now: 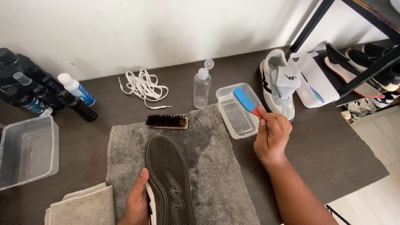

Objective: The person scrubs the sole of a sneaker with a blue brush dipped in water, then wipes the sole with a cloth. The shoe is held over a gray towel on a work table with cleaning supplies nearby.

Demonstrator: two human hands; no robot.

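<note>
Here I have my left hand (pixel 136 199) curled around the edge of a shoe (pixel 170 183) turned sole-up, its black treaded sole facing me; my fingers (pixel 143 174) are pressed against its white side, gripping it. The shoe lies on a grey towel (pixel 221 175) spread on the dark bench (pixel 316 146), and I take that towel as my landmark.

Just off the towel's right edge, my right hand (pixel 271 136) is raised above the bench, its fingers (pixel 266 116) pinched around the red handle of a blue brush (pixel 246 102). The brush head hangs over a small clear plastic tray (pixel 236 109) that sits touching the towel's upper right corner; whether the bristles touch the tray I cannot tell.

On the towel's far edge lies a wooden brush with dark bristles (pixel 166 121). Just beyond the towel stands a clear squeeze bottle (pixel 201 86) with its flip cap open, and to its left a loose tangle of white laces (pixel 143 86). Farther right of the towel, past the tray, a white shoe (pixel 277 83) with black stripes stands beside a white plastic holder (pixel 312 81) with a toothbrush in it.

Well to the left of the towel sit a larger clear tub (pixel 26 150) and a cluster of dark bottles (pixel 39 93). A folded grey cloth (pixel 83 206) lies at the towel's near left corner.
</note>
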